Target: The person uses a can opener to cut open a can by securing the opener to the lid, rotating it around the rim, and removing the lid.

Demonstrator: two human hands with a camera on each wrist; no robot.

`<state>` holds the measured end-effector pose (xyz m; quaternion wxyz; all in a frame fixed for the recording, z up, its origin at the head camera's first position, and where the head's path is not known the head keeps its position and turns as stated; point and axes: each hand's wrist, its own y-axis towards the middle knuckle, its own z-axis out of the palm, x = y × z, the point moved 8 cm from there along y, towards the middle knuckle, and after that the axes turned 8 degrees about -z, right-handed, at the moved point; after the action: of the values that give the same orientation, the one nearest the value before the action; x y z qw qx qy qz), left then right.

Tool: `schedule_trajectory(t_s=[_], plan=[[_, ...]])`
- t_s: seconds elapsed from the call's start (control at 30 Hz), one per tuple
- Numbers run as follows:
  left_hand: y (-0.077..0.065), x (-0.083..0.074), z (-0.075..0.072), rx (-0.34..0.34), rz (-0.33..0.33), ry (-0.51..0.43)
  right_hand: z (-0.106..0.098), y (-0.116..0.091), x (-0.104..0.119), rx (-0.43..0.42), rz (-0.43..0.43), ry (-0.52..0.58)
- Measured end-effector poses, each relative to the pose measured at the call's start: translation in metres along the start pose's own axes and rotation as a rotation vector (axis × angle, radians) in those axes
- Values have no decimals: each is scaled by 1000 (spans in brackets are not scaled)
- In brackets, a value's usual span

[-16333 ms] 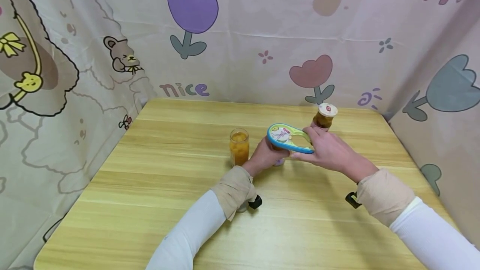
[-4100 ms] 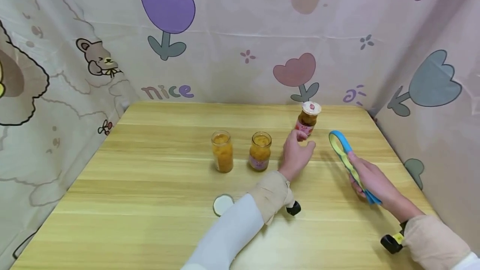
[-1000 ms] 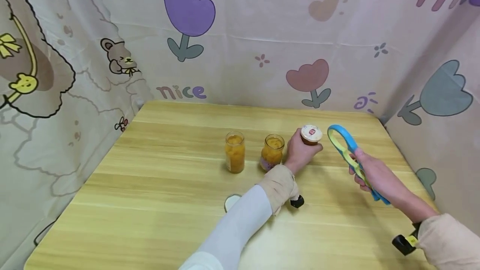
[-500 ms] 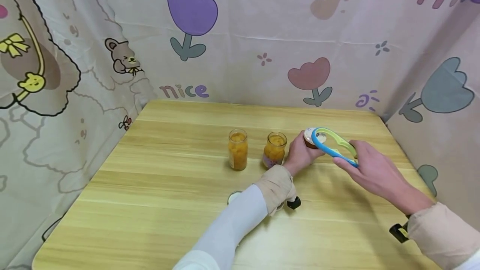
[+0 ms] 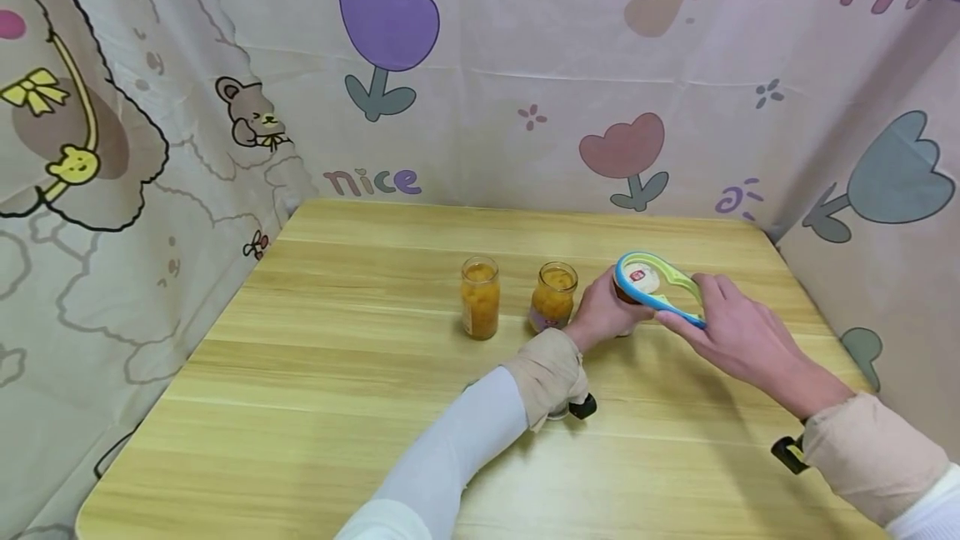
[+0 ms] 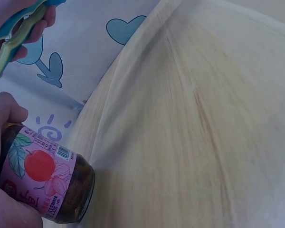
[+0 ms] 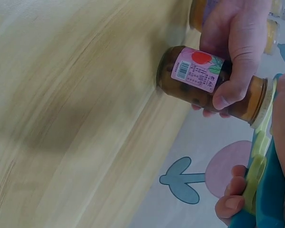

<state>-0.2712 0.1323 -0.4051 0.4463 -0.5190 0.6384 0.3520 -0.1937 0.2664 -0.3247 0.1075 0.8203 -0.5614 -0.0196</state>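
Observation:
My left hand (image 5: 606, 307) grips a glass jar with a pink fruit label (image 7: 197, 71), its thumb and fingers wrapped round the upper body. The jar's white lid (image 5: 642, 277) shows through the loop of a blue-and-green jar opener (image 5: 660, 303). My right hand (image 5: 750, 344) holds the opener by its handles, with the loop around the lid. In the right wrist view the opener's edge meets the lid's side. The pink label (image 6: 40, 171) faces the left wrist camera. Just left of my left hand stands a lidless jar with a purple label (image 5: 553, 300), full of orange pieces.
A taller lidless jar of orange pieces (image 5: 480, 300) stands further left on the wooden table (image 5: 315, 373). Metal rims peek out around my left sleeve, mostly hidden by it. A printed cloth (image 5: 480, 148) hangs behind the table and along its sides.
Earlier the opener was on the purple-label jar, which then stood lidless. My left hand took hold of the pink-label jar, and my right hand brought the opener left over its lid.

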Motion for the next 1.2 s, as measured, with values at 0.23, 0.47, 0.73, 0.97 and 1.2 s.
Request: schedule_trajectory(t_s=[0.23,0.47,0.73,0.97,1.2], plan=[[-4,2,0,29,22,1,2,1,3,1,-4,-2],[-6,4,0,50,32,-19,3,2,6,-19,-25,-9],[-7,4,-1,47,41,-15,4,3,6,-20,-38,-12],[-7,3,-2,50,40,-9,4,4,7,-32,-49,-10],[-8,3,-2,66,44,-23,4,5,8,-43,-52,-7]])
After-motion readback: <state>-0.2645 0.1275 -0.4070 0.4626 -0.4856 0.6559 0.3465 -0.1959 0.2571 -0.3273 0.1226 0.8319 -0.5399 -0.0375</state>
